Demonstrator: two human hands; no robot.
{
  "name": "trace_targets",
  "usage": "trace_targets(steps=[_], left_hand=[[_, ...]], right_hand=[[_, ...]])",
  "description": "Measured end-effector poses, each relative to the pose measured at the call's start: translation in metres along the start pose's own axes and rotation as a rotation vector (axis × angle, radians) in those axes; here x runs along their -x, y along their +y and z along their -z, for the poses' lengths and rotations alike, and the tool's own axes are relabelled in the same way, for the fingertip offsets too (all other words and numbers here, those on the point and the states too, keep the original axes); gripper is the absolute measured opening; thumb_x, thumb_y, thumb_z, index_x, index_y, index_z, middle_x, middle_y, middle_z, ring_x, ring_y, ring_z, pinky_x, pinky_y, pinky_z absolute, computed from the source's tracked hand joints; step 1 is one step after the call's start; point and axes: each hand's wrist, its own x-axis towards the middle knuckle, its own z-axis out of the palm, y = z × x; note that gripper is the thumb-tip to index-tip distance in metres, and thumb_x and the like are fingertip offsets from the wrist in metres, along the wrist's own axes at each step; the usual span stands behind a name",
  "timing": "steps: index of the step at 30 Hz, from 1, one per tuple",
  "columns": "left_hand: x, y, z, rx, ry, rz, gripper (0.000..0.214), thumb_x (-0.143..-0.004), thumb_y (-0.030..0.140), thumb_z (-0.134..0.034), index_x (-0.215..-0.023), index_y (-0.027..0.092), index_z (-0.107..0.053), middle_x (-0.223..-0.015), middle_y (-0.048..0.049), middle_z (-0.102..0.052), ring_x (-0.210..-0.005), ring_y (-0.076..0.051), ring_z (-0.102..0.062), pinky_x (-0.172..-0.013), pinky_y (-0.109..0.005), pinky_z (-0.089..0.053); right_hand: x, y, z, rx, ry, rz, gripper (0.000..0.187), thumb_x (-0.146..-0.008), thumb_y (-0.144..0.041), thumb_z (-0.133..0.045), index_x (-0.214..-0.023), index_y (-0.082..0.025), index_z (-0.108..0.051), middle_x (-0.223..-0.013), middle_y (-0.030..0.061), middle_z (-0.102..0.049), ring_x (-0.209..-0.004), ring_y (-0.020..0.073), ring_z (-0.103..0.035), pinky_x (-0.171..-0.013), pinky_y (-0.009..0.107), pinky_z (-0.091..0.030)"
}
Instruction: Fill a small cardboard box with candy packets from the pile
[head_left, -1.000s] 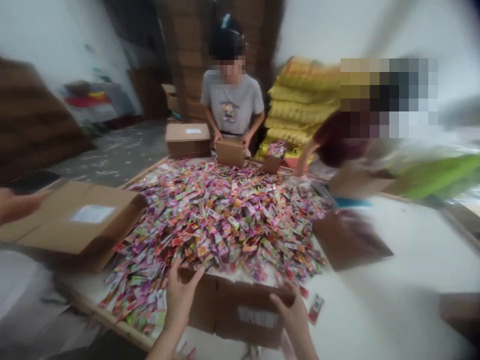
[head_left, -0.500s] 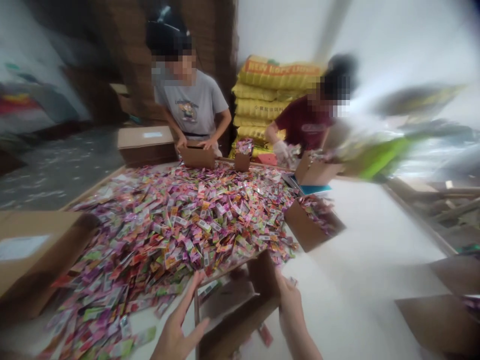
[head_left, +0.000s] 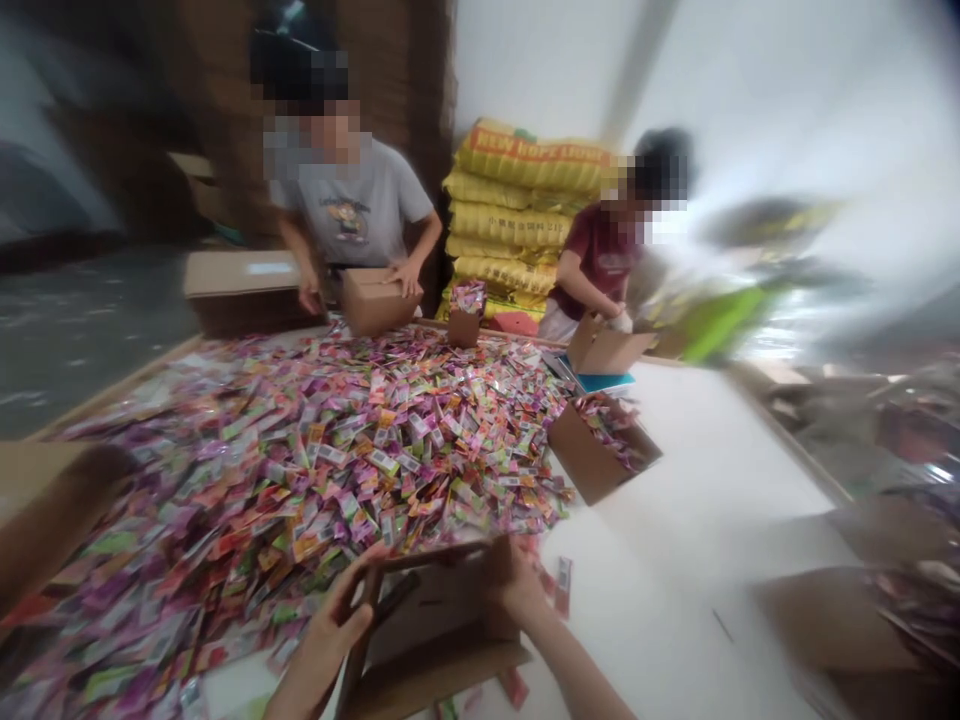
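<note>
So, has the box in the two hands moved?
Yes. Against the table, the held box has tipped toward the camera: a second ago its labelled side faced us, now its open inside does.

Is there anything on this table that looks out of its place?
Yes, slightly. One packet lies apart from the big pile, on the bare white table beside the right hand. Farther right, a thin dark sliver lies alone; what it is, I cannot tell.

Left hand [head_left: 331, 614] and right hand [head_left: 523, 592] on carton [head_left: 435, 640]
</note>
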Motion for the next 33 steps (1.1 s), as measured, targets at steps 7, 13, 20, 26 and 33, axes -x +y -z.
trace_targets(steps=[7, 13, 20, 26, 33], left_hand=[[-0.056, -0.063, -0.014, -0.427, 0.29, -0.207, 0.053, -0.067, 0.052, -0.075, -0.106, 0.019, -0.059, -0.106, -0.0114, -0.068, -0.107, -0.037, -0.063, -0.1, -0.053, -0.048], [-0.043, -0.054, -0.018, -0.277, 0.232, -0.209, 0.033, -0.075, 0.031, -0.061, -0.106, 0.022, -0.068, -0.111, -0.007, -0.071, -0.107, -0.03, -0.065, -0.099, -0.043, -0.05], [-0.031, -0.006, 0.021, -0.206, -0.328, -0.07, 0.051, -0.074, 0.025, -0.06, -0.123, 0.025, -0.071, -0.142, -0.0086, -0.061, -0.139, -0.029, -0.049, -0.12, -0.048, -0.035], [-0.008, 0.021, -0.02, -0.892, -0.222, -0.48, 0.008, -0.082, 0.029, -0.067, -0.076, 0.025, -0.072, -0.104, -0.0068, -0.067, -0.114, -0.032, -0.057, -0.117, -0.059, -0.032], [0.002, 0.012, -0.062, -1.02, -0.459, -0.531, 0.11, -0.054, 0.046, -0.088, -0.152, 0.037, -0.04, -0.168, -0.0193, -0.016, -0.151, -0.053, -0.013, -0.115, -0.078, -0.002]], right_hand=[[-0.002, -0.06, 0.043, 0.297, 0.028, 0.458, 0.107, -0.066, -0.04, -0.087, -0.156, -0.027, -0.032, -0.153, 0.0123, -0.046, -0.139, 0.0335, -0.044, -0.117, 0.049, -0.037], [0.057, -0.085, 0.068, 0.534, -0.279, 0.659, 0.107, -0.057, -0.074, -0.083, -0.147, -0.032, -0.045, -0.141, 0.0076, -0.057, -0.132, 0.0337, -0.048, -0.118, 0.051, -0.029], [0.061, -0.068, 0.018, 0.739, -0.034, 0.464, 0.019, -0.086, -0.032, -0.075, -0.102, -0.024, -0.069, -0.107, 0.0048, -0.067, -0.107, 0.0288, -0.055, -0.098, 0.046, -0.042], [0.06, -0.035, -0.025, 0.693, 0.127, 0.539, 0.031, -0.087, -0.018, -0.071, -0.117, -0.026, -0.068, -0.113, 0.0061, -0.067, -0.111, 0.0285, -0.052, -0.102, 0.048, -0.04], [0.065, -0.041, -0.027, 0.713, 0.114, 0.49, 0.029, -0.087, -0.022, -0.072, -0.115, -0.028, -0.071, -0.112, 0.0063, -0.067, -0.111, 0.0276, -0.054, -0.101, 0.047, -0.041]])
